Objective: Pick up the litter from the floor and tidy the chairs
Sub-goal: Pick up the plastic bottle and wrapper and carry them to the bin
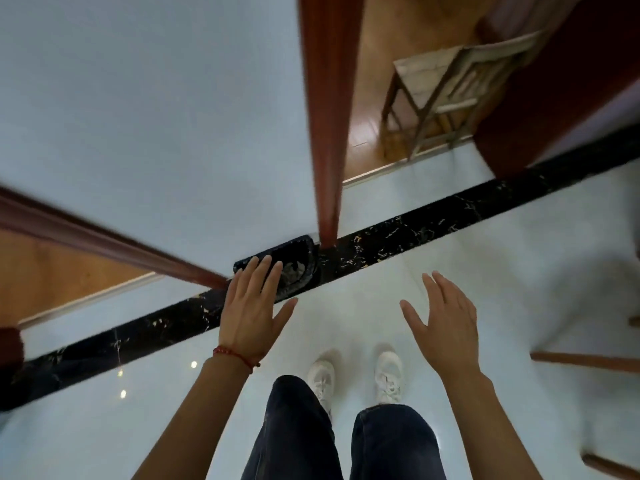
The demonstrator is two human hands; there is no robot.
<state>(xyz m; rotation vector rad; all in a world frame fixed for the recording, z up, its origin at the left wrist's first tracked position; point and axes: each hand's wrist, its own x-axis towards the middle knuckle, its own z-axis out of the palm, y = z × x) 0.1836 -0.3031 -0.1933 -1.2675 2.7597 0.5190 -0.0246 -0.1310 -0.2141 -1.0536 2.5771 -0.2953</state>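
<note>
Two empty hands, left hand [250,308] and right hand [445,322], spread flat-fingered above the bin [292,268].

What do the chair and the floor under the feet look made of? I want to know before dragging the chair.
The chair looks like wood: brown slatted frame with a paler, worn seat. The floor looks like glossy pale tile or polished stone, mirroring ceiling lights. The chair itself stands on warmer, wood-look flooring.
</note>
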